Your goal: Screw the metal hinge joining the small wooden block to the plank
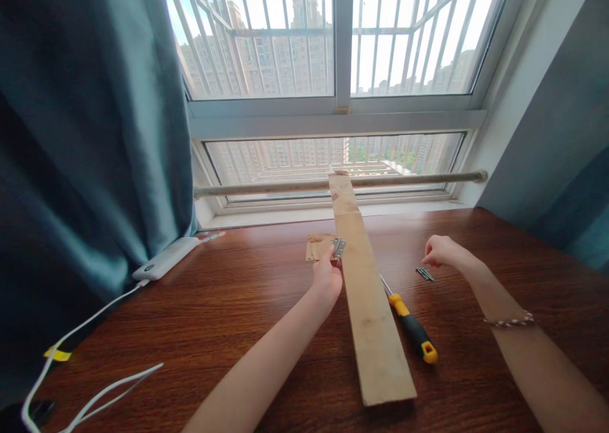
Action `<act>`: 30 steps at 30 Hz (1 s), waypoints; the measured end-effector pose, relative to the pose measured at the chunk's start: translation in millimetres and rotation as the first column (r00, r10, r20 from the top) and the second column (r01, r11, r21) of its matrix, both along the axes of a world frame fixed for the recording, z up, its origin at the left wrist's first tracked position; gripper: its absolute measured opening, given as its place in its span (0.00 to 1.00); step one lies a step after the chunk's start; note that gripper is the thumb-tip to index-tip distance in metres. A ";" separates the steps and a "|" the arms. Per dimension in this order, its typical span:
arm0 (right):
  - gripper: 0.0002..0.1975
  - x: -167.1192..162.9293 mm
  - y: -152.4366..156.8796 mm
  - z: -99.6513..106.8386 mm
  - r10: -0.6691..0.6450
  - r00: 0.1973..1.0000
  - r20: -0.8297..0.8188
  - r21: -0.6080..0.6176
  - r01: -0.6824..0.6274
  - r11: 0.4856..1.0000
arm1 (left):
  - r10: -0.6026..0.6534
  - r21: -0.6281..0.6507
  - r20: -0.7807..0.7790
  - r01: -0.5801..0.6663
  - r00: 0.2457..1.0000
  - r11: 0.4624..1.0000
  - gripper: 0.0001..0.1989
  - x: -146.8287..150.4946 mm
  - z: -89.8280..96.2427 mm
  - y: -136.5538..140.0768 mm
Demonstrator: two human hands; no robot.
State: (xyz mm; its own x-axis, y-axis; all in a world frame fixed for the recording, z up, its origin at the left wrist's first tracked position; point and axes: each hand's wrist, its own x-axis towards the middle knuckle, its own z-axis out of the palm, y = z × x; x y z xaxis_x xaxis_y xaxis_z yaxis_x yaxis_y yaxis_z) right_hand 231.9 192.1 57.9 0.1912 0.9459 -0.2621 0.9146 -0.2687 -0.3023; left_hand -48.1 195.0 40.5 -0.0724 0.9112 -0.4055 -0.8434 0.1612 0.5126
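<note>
My left hand grips a metal hinge with its thumb, against a small piece of wood, beside the left edge of a long wooden board. The board lies lengthwise on the table, its far end reaching the rail at the window. Just right of a small pile of screws, my right hand is closed with its fingertips pinched and pointing down. Whatever may be between those fingers is too small to make out. A yellow and black screwdriver rests along the board's right side.
The dark wooden table runs back to the window sill. A metal rail crosses in front of the window. At the left lie a white power strip and white cables, beside a blue curtain.
</note>
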 end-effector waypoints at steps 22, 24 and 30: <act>0.24 -170.8 -29.2 -27.9 0.645 0.741 0.187 0.688 -0.568 0.453 | -0.026 -0.026 0.006 0.026 1.000 0.999 0.08 -1.3 -10.0 5.2; 0.25 -173.2 -30.5 -30.7 0.624 0.756 0.199 0.699 -0.556 0.450 | -0.046 -0.032 0.006 0.046 0.999 0.998 0.09 -2.1 -9.5 5.6; 0.24 -173.5 -31.6 -35.6 0.601 0.768 0.222 0.721 -0.544 0.429 | -0.050 -0.014 0.007 0.050 0.999 0.999 0.09 -3.9 -6.7 6.2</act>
